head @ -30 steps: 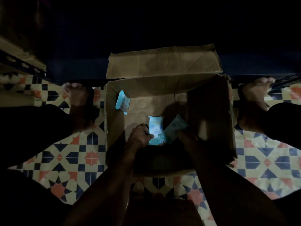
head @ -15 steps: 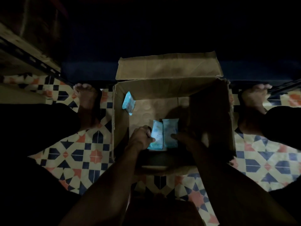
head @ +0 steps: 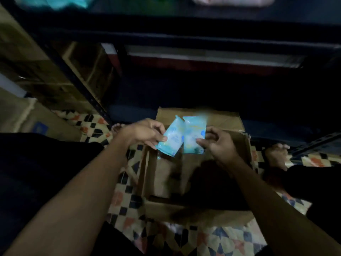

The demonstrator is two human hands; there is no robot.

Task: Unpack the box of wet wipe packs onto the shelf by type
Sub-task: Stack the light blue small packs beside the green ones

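Two light blue wet wipe packs are held side by side above the open cardboard box (head: 228, 217). My left hand (head: 145, 133) pinches the left wipe pack (head: 172, 136) at its left edge. My right hand (head: 218, 143) pinches the right wipe pack (head: 193, 134) at its right edge. The box stands on the patterned tile floor, and its inside is dark. The dark metal shelf (head: 184, 36) runs across the top of the view, with blurred packs (head: 55, 1) on an upper level.
Brown cartons (head: 42, 74) fill the shelf bay at the left, and another carton (head: 22, 117) stands on the floor there. Bare feet (head: 276, 154) rest on either side of the box. The lower shelf bay behind the box is dark.
Both hands have lifted the two blue packs out of the box and raised them above it. My head has tilted up, bringing the shelf into view.
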